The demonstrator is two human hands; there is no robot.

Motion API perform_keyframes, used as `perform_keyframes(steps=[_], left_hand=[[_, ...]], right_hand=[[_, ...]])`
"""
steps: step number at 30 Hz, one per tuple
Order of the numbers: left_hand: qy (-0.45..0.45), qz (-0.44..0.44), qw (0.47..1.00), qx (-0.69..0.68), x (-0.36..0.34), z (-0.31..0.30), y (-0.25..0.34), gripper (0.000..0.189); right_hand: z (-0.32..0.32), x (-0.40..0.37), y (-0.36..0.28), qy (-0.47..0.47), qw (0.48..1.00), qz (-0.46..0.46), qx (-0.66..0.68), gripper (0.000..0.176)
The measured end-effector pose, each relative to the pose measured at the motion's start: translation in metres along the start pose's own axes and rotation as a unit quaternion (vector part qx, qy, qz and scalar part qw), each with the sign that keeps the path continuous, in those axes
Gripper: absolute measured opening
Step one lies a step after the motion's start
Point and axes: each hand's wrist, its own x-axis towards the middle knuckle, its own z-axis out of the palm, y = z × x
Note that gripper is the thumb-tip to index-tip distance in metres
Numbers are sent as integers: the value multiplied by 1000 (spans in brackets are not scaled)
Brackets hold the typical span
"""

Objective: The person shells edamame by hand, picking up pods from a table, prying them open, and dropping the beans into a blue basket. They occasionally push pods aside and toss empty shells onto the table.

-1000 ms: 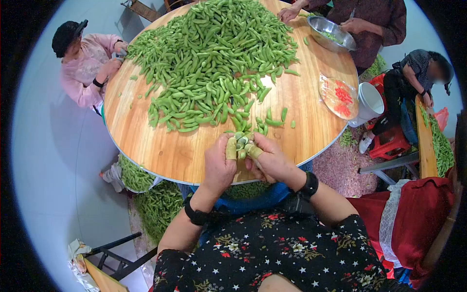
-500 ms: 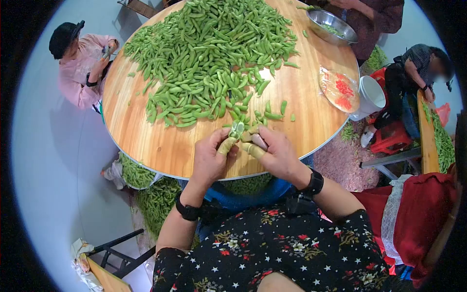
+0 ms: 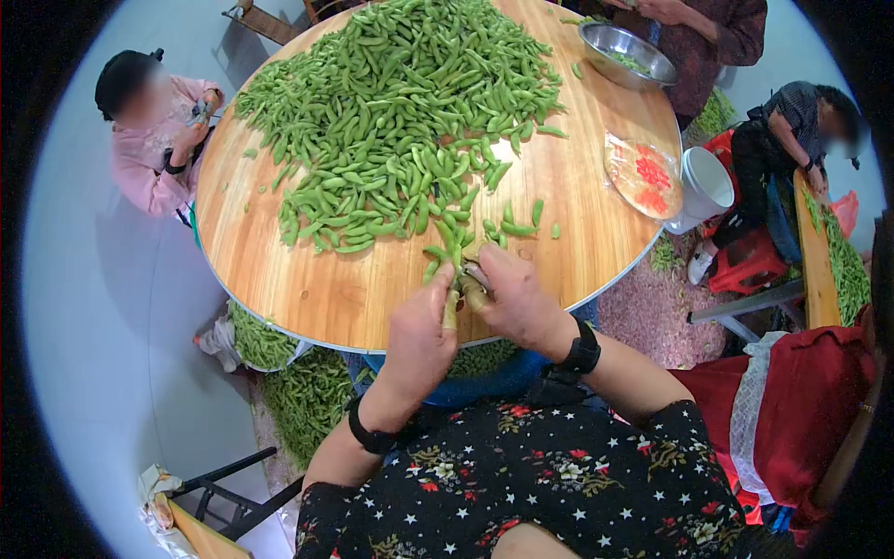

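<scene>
A large heap of green soybean pods covers the far and middle part of the round wooden table. My left hand is closed at the near edge, pinching a green soybean pod that sticks up past the thumb. Close against it, my right hand is closed round a small shiny metal piece, whose kind I cannot make out. Yellowish coverings wrap both thumbs. Fingers hide most of what lies between the hands. A few loose pods lie just beyond them.
A metal bowl with green contents stands at the back right, near a person in dark clothes. A plastic-wrapped disc lies by a white bucket. Other people sit left and right. Pods fill the floor below the table's left side.
My left hand has moved slightly right and turned, now pressed against my right hand. The split pod with its pale inside, seen before in my left fingers, is out of sight.
</scene>
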Motion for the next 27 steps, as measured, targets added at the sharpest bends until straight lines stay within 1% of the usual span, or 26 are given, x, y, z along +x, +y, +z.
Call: perform_keyframes(steps=[2,3,4,6,8,9,10,11,13,14,15,16,17,18,19,20,21,22,23,24,26,27], left_hand=[[16,50,996,68,-3,1,2,35],[16,50,996,67,-3,0,4,35],[12,34,998,51,-4,-1,6,34],[7,19,999,34,-7,-8,7,34],[5,-33,998,54,-20,-21,4,31],[4,-34,998,55,-26,-29,3,31],[23,-71,997,30,-32,-37,4,29],[42,-107,993,4,-38,-48,4,27],[25,-156,985,75,-57,-81,3,26],[-14,-154,977,148,-66,-101,-1,27],[-53,-150,963,219,-74,-115,-5,28],[-56,-148,963,219,-81,-121,-7,28],[-46,-131,942,305,-87,-125,-8,28],[-34,-112,914,389,-87,-127,-8,29],[-32,-109,914,388,-83,-126,-6,29],[-43,-119,941,314,-77,-124,-2,31],[-53,-127,961,238,-71,-119,3,32],[-59,-108,971,205,-62,-111,9,34],[-77,-78,978,175,-53,-100,9,35],[-94,-46,984,145,-42,-88,7,36],[-145,57,980,122,-12,-59,8,35],[-166,144,962,161,2,-41,3,38]], right_hand=[[4,1,-3,-3,1000,12,-16,16],[6,3,-4,12,1000,-5,-5,15],[6,3,-4,27,999,-23,4,15],[4,2,-5,16,1000,-27,-3,15],[4,0,-6,3,1000,-29,-8,14],[1,-2,-5,-39,999,-30,12,15],[-2,-7,-5,-82,996,-29,33,17],[-7,-11,-6,-83,996,-28,34,17],[-18,-23,-9,-262,962,-41,70,14],[-21,-29,-8,-275,956,-58,88,13],[-27,-31,-9,-274,956,-55,88,13],[-34,-32,-13,-297,950,-56,75,13],[-39,-34,-15,-321,943,-59,61,14],[-43,-35,-12,-319,944,-59,59,14],[-45,-35,-6,-247,967,-55,33,14],[-47,-36,-1,-175,983,-50,6,15],[-50,-32,6,-175,983,-52,4,15],[-54,-24,15,-98,993,-10,-61,15],[-57,-16,24,-19,992,33,-124,14],[-57,-8,31,-17,991,30,-128,14],[-53,2,43,67,982,28,-172,14],[-52,5,46,70,982,26,-175,14]])
